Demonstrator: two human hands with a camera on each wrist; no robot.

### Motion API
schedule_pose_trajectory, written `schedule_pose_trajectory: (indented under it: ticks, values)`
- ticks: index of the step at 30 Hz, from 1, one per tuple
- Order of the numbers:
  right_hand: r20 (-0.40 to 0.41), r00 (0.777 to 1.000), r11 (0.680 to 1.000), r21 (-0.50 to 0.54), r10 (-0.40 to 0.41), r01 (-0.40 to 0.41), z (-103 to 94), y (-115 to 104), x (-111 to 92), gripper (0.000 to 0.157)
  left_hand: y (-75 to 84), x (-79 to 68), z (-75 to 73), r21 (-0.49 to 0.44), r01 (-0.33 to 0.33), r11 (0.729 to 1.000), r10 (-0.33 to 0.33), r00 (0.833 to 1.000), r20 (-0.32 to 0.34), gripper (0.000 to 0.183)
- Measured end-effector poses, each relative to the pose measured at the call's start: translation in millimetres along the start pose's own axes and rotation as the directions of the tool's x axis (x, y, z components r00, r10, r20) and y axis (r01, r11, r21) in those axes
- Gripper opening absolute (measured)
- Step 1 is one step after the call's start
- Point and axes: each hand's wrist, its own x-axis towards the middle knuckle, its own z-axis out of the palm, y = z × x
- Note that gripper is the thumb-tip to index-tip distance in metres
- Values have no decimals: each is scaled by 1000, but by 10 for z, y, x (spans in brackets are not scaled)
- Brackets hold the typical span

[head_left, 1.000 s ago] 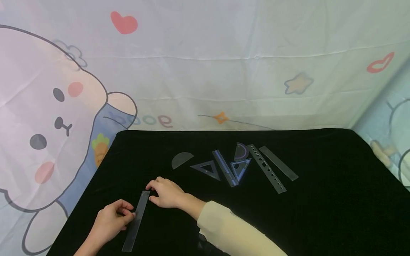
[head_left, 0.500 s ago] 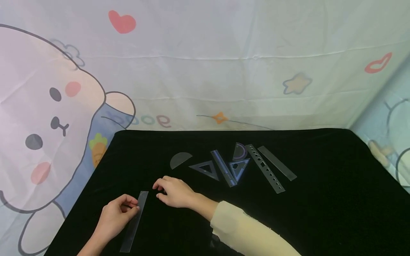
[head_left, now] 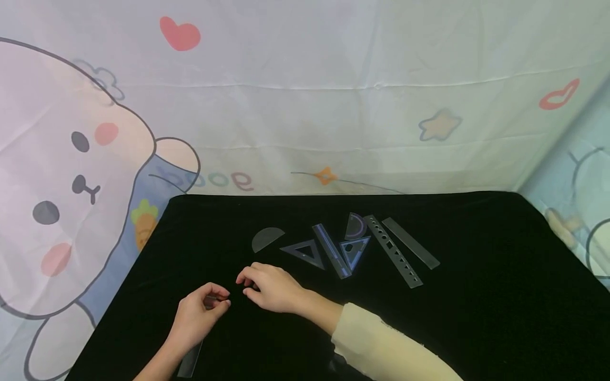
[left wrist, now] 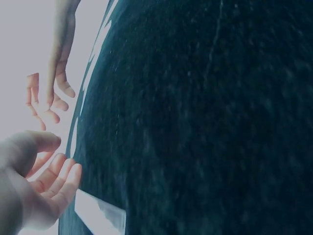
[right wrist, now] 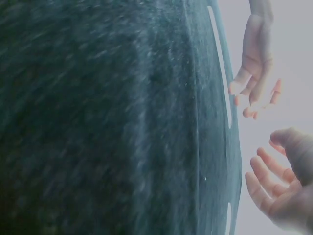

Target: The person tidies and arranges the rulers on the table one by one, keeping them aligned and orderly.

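Note:
My left hand (head_left: 202, 312) hovers over a clear straight ruler (head_left: 190, 362) at the near left of the black cloth, hiding most of it. Its fingers are loosely bent and hold nothing; in the left wrist view the thumb (left wrist: 46, 141) stands apart from the fingers. A little to the right, my right hand (head_left: 271, 288) also holds nothing, its fingers relaxed above the cloth. Beyond it lie a clear half-round protractor (head_left: 268, 239) and a clear set square (head_left: 305, 254). The ruler's end (left wrist: 102, 214) shows below the left hand in the left wrist view.
Farther right lie a blue-marked ruler (head_left: 332, 251), a blue set square (head_left: 355, 252), a small purple-marked protractor (head_left: 356, 226), a stencil ruler (head_left: 393, 252) with cut-out shapes and another clear ruler (head_left: 411, 243). A printed curtain (head_left: 305, 106) hangs behind the black-covered table (head_left: 486, 296).
My right hand has drawn away rightward from the clear ruler's far end. The left hand has moved up and right, off the ruler's side and over it; the ruler stays in place.

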Motion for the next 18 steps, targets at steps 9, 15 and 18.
schedule_pose_trajectory:
  ticks: [9,15,18]
  values:
    - [-37,999,999,-23,23,-23,-141,140,-142,21,166,67,185,-80,-20,997,23,999,34,16]
    - [-69,997,998,-46,41,-44,-237,216,-228,21,266,141,306,-107,-41,993,45,998,36,16]
    - [-76,996,998,-47,49,-52,-273,249,-277,22,315,198,360,-119,-44,992,48,998,35,16]
